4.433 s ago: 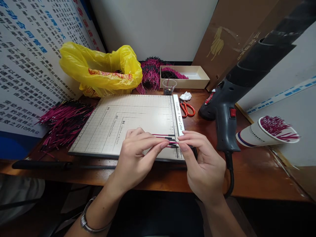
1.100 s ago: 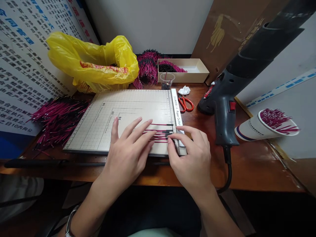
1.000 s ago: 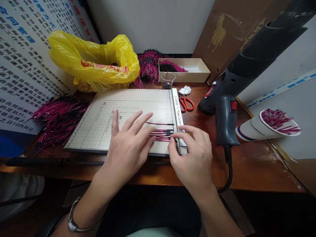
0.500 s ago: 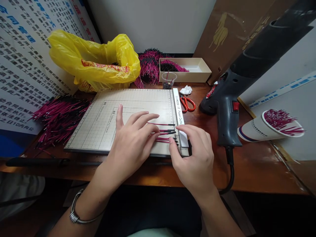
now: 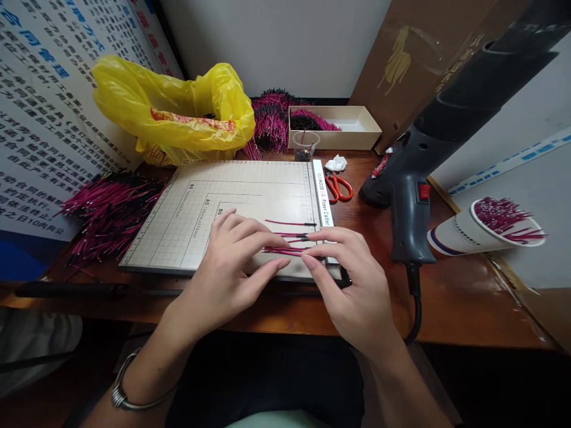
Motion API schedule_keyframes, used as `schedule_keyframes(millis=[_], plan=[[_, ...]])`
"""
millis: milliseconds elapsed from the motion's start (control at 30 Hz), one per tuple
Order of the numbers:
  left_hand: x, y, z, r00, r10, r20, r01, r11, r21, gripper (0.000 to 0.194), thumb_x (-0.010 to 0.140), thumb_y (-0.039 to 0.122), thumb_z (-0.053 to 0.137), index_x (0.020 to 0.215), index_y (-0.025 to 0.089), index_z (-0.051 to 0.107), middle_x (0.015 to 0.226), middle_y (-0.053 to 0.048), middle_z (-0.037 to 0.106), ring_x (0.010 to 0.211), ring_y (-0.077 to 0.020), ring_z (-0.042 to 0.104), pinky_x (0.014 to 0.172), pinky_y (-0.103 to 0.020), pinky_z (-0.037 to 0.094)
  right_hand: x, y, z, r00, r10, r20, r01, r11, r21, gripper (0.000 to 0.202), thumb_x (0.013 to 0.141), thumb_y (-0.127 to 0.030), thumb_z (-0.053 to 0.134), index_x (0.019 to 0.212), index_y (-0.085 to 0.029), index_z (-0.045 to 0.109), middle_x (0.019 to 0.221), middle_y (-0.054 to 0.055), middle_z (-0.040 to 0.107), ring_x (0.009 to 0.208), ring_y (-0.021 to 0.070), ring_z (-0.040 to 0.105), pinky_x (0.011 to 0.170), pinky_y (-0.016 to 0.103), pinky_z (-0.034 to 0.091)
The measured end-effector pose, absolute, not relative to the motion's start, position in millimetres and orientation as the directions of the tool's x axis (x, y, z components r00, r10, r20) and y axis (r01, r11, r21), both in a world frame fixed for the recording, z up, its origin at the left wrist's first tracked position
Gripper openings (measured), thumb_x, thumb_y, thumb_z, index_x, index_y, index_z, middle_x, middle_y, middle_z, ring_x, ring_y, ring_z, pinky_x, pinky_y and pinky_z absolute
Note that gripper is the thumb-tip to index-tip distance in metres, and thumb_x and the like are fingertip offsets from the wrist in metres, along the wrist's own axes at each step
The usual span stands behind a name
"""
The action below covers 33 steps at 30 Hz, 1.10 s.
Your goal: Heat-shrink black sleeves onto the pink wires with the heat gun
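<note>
Several short magenta wires (image 5: 282,250) with black ends lie across the right side of a paper cutter (image 5: 250,178). One single wire (image 5: 288,222) lies apart, above the others. My left hand (image 5: 232,258) hovers over the cutter with thumb and index finger spread, the index fingertip close to the wires' left part. My right hand (image 5: 352,273) has its thumb and index finger pinched at the right end of the lower wires, while another fingertip touches the black ends just above. The right fingers hide part of those ends.
Behind the cutter stand a yellow plastic bag (image 5: 178,128), wire piles (image 5: 272,122), a shallow box (image 5: 357,139) and a clear cup (image 5: 306,145). Red-handled scissors (image 5: 341,187), a heat gun (image 5: 410,196) and a paper cup of wires (image 5: 459,232) are rightward. More wires (image 5: 116,214) lie left.
My left thumb and index finger have parted, leaving the wires, and that hand has drawn slightly lower. My right fingertips have moved left and closed at the wires' black ends.
</note>
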<state>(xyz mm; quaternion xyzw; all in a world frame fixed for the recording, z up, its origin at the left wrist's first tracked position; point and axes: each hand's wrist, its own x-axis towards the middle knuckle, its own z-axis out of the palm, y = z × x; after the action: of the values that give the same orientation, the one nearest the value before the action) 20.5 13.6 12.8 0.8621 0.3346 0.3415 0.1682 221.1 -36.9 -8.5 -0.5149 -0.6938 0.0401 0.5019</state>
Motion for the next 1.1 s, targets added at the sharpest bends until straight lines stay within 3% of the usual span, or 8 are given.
schedule_keyframes(millis=[133,367,667,1033,1100], plan=[[21.0,12.3,13.6,0.489,0.742,0.458,0.421,-0.661,0.621,0.013,0.102,0.02,0.07,0.094,0.026,0.079,0.077,0.003,0.068,0.081,-0.0183,0.058,0.082,-0.036,0.043,222.0,-37.1,-6.5,0.037,0.758,0.651,0.642,0.481,-0.597,0.008,0.097,-0.017,0.07,0.092,-0.024,0.072,0.104,0.003,0.078,0.102,0.0182,0.073,0.094,0.037,0.059],[28.0,7.1,13.2,0.399,0.783,0.477,0.436,-0.62,0.653,0.018,0.098,0.018,0.071,0.086,0.025,0.081,0.065,0.004,0.063,0.067,-0.0163,0.051,0.068,-0.035,0.038,221.1,-37.6,-7.2,0.056,0.762,0.645,0.654,0.46,-0.6,0.009,0.097,-0.018,0.07,0.091,-0.024,0.073,0.102,0.004,0.079,0.103,0.02,0.073,0.095,0.041,0.06],[30.3,1.4,8.9,0.342,0.801,0.492,0.427,-0.599,0.678,0.018,0.096,0.015,0.072,0.083,0.024,0.081,0.064,0.004,0.067,0.065,-0.0147,0.053,0.069,-0.034,0.042,222.0,-37.7,-8.3,0.053,0.757,0.652,0.654,0.467,-0.595,0.008,0.096,-0.018,0.072,0.092,-0.025,0.074,0.104,0.002,0.079,0.11,0.0202,0.072,0.102,0.042,0.059],[25.7,1.2,8.7,0.336,0.795,0.505,0.513,-0.604,0.61,0.018,0.1,0.022,0.071,0.087,0.027,0.083,0.065,0.003,0.07,0.066,-0.0168,0.055,0.075,-0.038,0.044,223.2,-37.5,-9.6,0.085,0.773,0.629,0.654,0.433,-0.62,0.008,0.096,-0.02,0.072,0.091,-0.026,0.076,0.105,0.003,0.078,0.111,0.0209,0.072,0.103,0.043,0.059],[24.9,2.3,7.7,0.309,0.808,0.502,0.55,-0.582,0.599,0.016,0.101,0.028,0.069,0.092,0.027,0.082,0.073,0.001,0.07,0.073,-0.0184,0.06,0.078,-0.039,0.046,224.0,-36.8,-10.2,0.105,0.782,0.615,0.673,0.399,-0.623,0.01,0.098,-0.023,0.07,0.091,-0.026,0.077,0.105,0.004,0.078,0.107,0.0212,0.073,0.099,0.042,0.061]])
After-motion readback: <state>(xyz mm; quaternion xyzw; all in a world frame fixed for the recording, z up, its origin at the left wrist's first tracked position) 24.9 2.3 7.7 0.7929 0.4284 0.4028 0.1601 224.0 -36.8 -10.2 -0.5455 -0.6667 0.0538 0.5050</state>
